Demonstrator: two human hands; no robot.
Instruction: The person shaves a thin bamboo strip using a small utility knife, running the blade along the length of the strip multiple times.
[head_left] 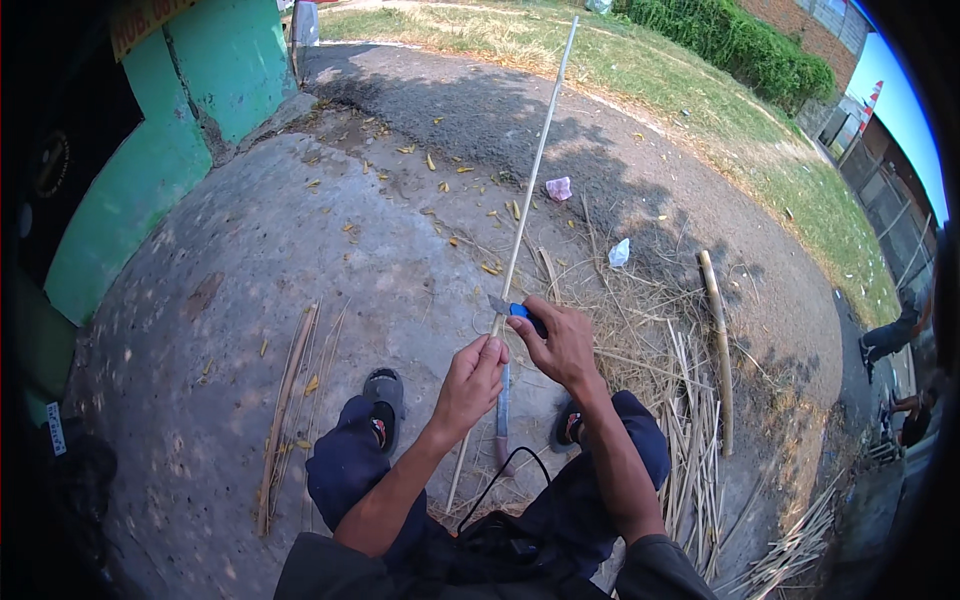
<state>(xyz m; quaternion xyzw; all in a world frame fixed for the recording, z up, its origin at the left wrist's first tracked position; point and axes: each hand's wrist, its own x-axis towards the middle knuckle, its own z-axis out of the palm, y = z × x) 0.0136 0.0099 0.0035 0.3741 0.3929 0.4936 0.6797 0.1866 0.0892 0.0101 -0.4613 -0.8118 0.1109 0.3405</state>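
Left hand (475, 370): fingers closed, thumb and forefinger pinching a long pale stick (522, 220) just below the cutting point. Right hand (562, 345): fingers curled shut around a blue-handled knife (523, 314), thumb laid along it; its blade rests against the stick, just above the left hand. The stick stands between me and the roadway, slanting, its far end well out over the ground, its near end passing under the left wrist toward the lap.

Between the sandalled feet I note a flat grey blade with a brownish handle (502, 452). Right of the knees: a heap of thin split strips (692, 450) and, just beside it, a thicker pole (716, 350). Left of the feet: a few longer strips (287, 415) on the concrete (230, 400).

Farther out: a pink crumpled wrapper (558, 188), a white one (619, 252), scattered yellow leaves, a green wall (130, 215) at left, grass (690, 110) beyond. People at the right edge, too small to read.
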